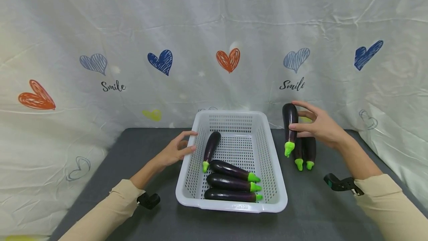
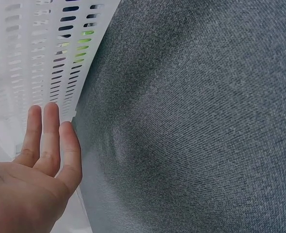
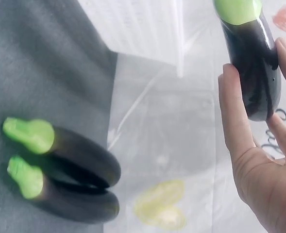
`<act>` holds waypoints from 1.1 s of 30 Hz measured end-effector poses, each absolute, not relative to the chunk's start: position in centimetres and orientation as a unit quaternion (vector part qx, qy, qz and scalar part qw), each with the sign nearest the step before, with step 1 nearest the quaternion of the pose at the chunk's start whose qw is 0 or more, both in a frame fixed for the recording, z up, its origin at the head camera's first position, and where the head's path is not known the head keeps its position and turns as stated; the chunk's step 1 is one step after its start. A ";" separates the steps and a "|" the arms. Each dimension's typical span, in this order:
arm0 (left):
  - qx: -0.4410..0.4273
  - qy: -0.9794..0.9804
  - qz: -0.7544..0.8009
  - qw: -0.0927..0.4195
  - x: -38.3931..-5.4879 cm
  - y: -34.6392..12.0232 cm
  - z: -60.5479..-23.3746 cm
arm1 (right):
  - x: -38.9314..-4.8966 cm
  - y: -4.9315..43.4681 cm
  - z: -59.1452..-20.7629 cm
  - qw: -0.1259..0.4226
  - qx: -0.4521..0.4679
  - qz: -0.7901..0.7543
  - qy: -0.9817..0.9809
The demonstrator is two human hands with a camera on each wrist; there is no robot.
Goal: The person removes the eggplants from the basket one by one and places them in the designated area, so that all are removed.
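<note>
In the head view my right hand [image 1: 319,125] grips an eggplant [image 1: 289,122] between thumb and fingers, its green stem end pointing down. The right wrist view shows this held eggplant [image 3: 253,63] raised off the table. Below that hand, two more eggplants [image 1: 310,150] lie side by side, stems toward me. A white perforated plastic basket [image 1: 281,192] stands in the middle. Three eggplants [image 1: 230,182] lie crosswise in its near part, and another eggplant [image 1: 212,146] lies lengthwise along the left wall. My left hand [image 1: 174,151] rests its fingertips at the basket's left rim, fingers loosely extended.
The basket stands on a dark grey cloth-covered table [image 1: 147,140]. Behind it hangs a white curtain [image 1: 200,18] printed with hearts and the word Smile. Black straps with small devices [image 1: 148,201] sit on both wrists.
</note>
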State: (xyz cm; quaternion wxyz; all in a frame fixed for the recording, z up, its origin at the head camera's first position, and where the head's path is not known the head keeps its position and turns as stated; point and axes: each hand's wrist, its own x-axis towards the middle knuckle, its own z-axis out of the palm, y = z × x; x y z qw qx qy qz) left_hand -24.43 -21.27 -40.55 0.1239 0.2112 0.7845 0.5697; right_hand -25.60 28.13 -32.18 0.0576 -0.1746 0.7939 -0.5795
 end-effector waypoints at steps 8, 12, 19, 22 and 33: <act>0.216 0.772 0.583 0.134 -24.4 -21.5 -40.7 | -25.2 29.7 -32.9 0.053 -0.162 -0.580 0.797; 0.219 0.771 0.583 0.134 -24.4 -21.5 -40.6 | -25.1 30.6 -33.3 0.050 -0.157 -0.573 0.803; 0.220 0.770 0.584 0.134 -24.4 -21.5 -40.5 | -24.8 32.6 -34.2 0.041 -0.146 -0.561 0.814; 0.219 0.770 0.584 0.133 -24.4 -21.5 -40.5 | -24.7 33.5 -34.7 0.036 -0.144 -0.560 0.815; 0.211 0.777 0.578 0.129 -24.3 -21.3 -40.5 | -25.2 37.1 -36.5 0.043 -0.130 -0.549 0.825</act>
